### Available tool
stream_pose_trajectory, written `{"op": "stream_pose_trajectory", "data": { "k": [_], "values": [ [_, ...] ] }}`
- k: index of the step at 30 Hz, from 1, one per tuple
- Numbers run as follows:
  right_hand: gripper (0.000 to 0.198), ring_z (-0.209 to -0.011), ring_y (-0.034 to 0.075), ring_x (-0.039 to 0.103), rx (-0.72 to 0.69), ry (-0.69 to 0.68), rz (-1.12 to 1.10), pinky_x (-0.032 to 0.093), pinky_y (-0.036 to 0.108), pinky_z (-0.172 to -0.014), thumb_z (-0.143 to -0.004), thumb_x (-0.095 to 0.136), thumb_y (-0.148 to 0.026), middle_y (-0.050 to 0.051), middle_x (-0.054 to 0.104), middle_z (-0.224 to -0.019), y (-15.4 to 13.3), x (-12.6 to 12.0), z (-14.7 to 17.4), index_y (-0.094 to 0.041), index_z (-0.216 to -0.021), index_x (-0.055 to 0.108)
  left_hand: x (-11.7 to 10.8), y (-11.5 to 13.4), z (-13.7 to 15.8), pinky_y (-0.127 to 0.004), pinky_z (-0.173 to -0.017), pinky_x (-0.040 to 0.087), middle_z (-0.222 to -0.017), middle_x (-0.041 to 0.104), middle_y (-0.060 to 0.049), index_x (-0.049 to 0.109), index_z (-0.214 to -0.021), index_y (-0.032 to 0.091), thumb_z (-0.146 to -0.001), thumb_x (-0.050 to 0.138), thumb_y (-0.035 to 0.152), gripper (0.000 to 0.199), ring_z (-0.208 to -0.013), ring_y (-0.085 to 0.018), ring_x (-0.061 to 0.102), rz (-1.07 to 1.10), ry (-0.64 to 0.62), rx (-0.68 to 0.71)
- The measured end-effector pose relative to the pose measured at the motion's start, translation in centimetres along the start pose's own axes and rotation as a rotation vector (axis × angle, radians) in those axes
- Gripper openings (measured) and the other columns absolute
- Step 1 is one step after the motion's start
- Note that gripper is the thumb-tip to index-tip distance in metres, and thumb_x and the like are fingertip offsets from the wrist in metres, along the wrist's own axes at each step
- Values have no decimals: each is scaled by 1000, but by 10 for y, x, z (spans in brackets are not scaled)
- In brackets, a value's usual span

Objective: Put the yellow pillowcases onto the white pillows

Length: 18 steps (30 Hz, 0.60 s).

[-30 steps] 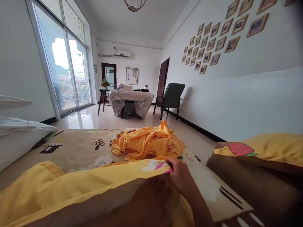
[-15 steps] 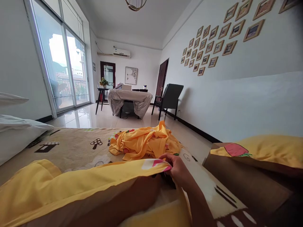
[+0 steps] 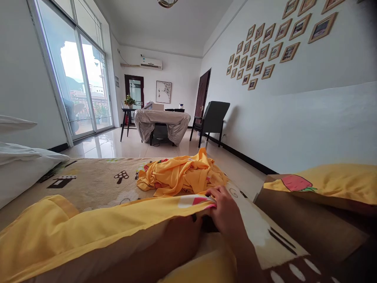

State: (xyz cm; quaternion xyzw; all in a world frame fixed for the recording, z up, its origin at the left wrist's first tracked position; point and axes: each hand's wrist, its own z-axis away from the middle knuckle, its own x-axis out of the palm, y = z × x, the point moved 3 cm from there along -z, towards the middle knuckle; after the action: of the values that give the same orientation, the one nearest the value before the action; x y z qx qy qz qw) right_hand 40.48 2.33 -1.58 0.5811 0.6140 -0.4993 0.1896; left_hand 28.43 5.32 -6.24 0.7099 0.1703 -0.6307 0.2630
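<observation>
A yellow cloth (image 3: 118,222) with a pink and white print at its far right end spreads across the front left. My right hand (image 3: 225,210) is closed on that printed end, thumb and fingers pinching the edge. Below the cloth, my left hand (image 3: 188,232) lies in shadow near the same end; its fingers are mostly hidden, so I cannot tell what they hold. Just beyond my hands, a crumpled orange cloth (image 3: 182,175) with red printed patches rests in a heap on the beige patterned blanket (image 3: 97,181).
At the right, another yellow cloth (image 3: 332,182) with a strawberry print hangs over a brown box-like thing (image 3: 306,220). White bedding (image 3: 26,169) is piled at the left. Farther off stand a covered table (image 3: 161,118) and a dark chair (image 3: 216,118).
My right hand has moved slightly up and right, still pinching the cloth's edge. The printed end has risen a little with it. The camera view has shifted slightly.
</observation>
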Motion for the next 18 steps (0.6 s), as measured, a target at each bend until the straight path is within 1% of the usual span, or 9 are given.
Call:
{"op": "stream_pose_trajectory", "data": {
  "k": [3, 5, 7, 9, 11, 13, 15, 17, 18],
  "values": [
    [28, -79, 17, 58, -7, -24, -16, 37, 24, -68, -68, 44, -4, 5, 63, -89, -3, -2, 3, -19, -86, 60, 9, 7, 4, -51, -80, 53, -119, 60, -23, 56, -122, 11, -84, 42, 15, 41, -103, -35, 61, -114, 66, 54],
    [27, -75, 17, 58, 21, -48, -17, 35, 24, -64, -69, 45, -6, 4, 65, -84, -4, -4, 5, -20, -88, 58, 12, 13, 8, -48, -91, 48, -131, 51, -23, 49, -130, 7, -85, 40, 11, 46, -118, -33, 52, -163, 183, 140],
    [26, -73, 18, 59, 56, -53, -23, 34, 24, -62, -69, 47, -8, 4, 66, -82, -5, -5, 5, -21, -89, 58, 14, 18, 12, -43, -102, 40, -136, 48, -18, 46, -133, 8, -88, 36, 11, 46, -128, -29, 42, -193, 263, 266],
    [25, -72, 18, 59, 62, -40, -61, 34, 24, -62, -68, 48, -10, 4, 67, -79, -5, -4, 4, -21, -88, 59, 13, 17, 12, -40, -108, 33, -138, 47, -14, 51, -129, 10, -90, 37, 14, 41, -132, -27, 36, -186, 260, 368],
    [23, -71, 19, 59, 43, -14, -154, 36, 24, -63, -67, 49, -14, 4, 67, -77, -4, -1, 2, -21, -87, 59, 8, 11, 10, -39, -110, 30, -141, 44, -11, 54, -126, 14, -91, 40, 19, 38, -133, -26, 35, -100, 229, 394],
    [23, -69, 18, 59, 16, 12, -283, 38, 24, -63, -65, 50, -18, 3, 67, -75, -3, 3, -1, -20, -86, 59, 1, 2, 8, -36, -104, 36, -136, 50, -8, 55, -125, 19, -91, 42, 27, 37, -125, -24, 45, 44, 176, 373],
    [22, -67, 17, 58, 5, 40, -391, 40, 23, -62, -64, 50, -20, 2, 66, -72, -2, 7, -3, -20, -84, 59, -3, -9, 5, -32, -88, 47, -118, 63, -4, 59, -118, 25, -91, 41, 35, 34, -103, -21, 59, 179, 78, 326],
    [23, -66, 17, 58, 4, 62, -466, 41, 23, -61, -62, 48, -21, 2, 65, -71, -1, 10, -6, -19, -82, 59, -1, -19, 1, -31, -76, 49, -101, 68, -2, 64, -111, 26, -93, 36, 39, 35, -86, -19, 63, 275, 33, 229],
    [23, -67, 17, 59, 4, 73, -495, 42, 23, -62, -61, 47, -21, 2, 65, -72, -1, 11, -7, -18, -81, 58, 1, -24, -2, -31, -76, 49, -98, 68, -3, 64, -110, 26, -95, 31, 39, 38, -85, -19, 63, 314, 46, 184]
  ]
}}
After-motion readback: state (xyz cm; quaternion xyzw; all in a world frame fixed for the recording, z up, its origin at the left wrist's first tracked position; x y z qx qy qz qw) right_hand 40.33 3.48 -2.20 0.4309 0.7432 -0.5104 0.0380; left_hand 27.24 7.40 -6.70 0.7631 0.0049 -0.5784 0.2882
